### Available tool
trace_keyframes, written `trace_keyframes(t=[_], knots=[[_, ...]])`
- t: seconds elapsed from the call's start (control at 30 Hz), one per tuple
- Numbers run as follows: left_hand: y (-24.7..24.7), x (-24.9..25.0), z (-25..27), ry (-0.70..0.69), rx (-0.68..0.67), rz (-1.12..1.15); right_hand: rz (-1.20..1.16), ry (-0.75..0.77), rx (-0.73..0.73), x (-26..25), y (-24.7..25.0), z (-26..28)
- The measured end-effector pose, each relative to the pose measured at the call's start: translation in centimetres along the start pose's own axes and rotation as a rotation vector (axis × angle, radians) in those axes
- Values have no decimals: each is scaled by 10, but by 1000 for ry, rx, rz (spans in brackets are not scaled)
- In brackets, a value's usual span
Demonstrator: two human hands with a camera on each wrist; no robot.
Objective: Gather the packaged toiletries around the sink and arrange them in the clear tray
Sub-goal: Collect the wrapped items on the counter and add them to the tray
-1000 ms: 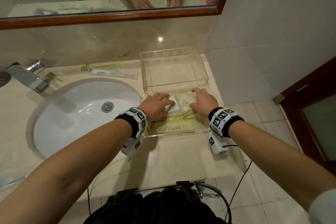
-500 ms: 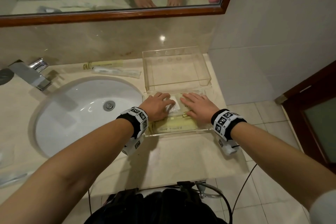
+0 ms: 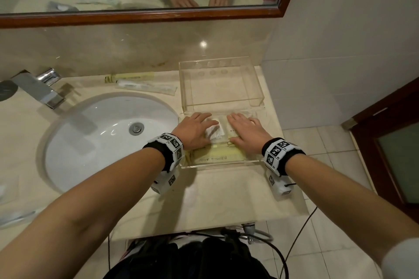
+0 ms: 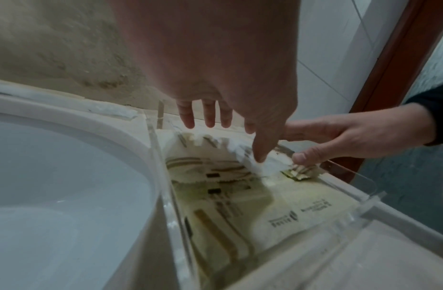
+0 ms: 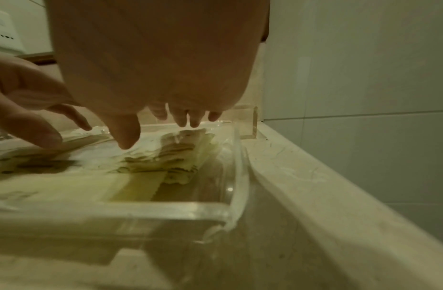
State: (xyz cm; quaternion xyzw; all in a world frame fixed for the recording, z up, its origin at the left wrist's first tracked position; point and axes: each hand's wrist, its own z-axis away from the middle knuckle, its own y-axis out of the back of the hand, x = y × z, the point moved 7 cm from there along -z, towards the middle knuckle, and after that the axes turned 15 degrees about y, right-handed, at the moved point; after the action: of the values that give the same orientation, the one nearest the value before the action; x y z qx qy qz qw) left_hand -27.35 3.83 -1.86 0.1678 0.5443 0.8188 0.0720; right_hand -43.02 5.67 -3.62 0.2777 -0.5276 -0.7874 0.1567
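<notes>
- My left hand (image 3: 196,130) lies flat in the clear tray (image 3: 226,164), its grip apart, fingers straight on a white sachet (image 3: 215,133); it clamps nothing.
- My right hand (image 3: 246,130) lies beside it in the same tray, grip likewise apart, fingers spread over the yellow packets (image 3: 217,156) that cover the tray floor; the left-wrist view shows its thumb (image 4: 305,158) close to a small folded packet (image 4: 298,173), though whether they touch I cannot tell.
- The tray sits on the table (image 3: 204,199), just right of the sink (image 3: 102,138) and in front of the clear lid (image 3: 221,85).
- Two packaged items remain outside: a yellow stick packet (image 3: 129,76) and a clear-wrapped toothbrush (image 3: 146,87), side by side behind the sink.
- The relation that matters: both lie up and to the left of my hands, beyond the tray's far left corner, long axes running roughly left to right along the wall.
- My left hand is the nearer one; I judge a reach forward and leftward across the basin's rim suits it, closing across each packet's narrow width.
</notes>
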Motion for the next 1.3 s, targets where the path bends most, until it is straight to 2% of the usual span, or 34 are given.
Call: trace_keyframes(t=[0.2,0.47,0.67,0.87,1.3], knots=[[28,-28,12,89,150,147,-28,-38,174,-15,32,-16],[69,-115,38,353,308,292,-30,14,232,-68,66,-78],[80,-186,56,502,362,363,-41,85,214,-110,79,-135],[76,-241,58,592,352,412,-40,88,152,-134,79,-194],[62,-300,20,685,346,440,-94,52,51,-146,79,-305]])
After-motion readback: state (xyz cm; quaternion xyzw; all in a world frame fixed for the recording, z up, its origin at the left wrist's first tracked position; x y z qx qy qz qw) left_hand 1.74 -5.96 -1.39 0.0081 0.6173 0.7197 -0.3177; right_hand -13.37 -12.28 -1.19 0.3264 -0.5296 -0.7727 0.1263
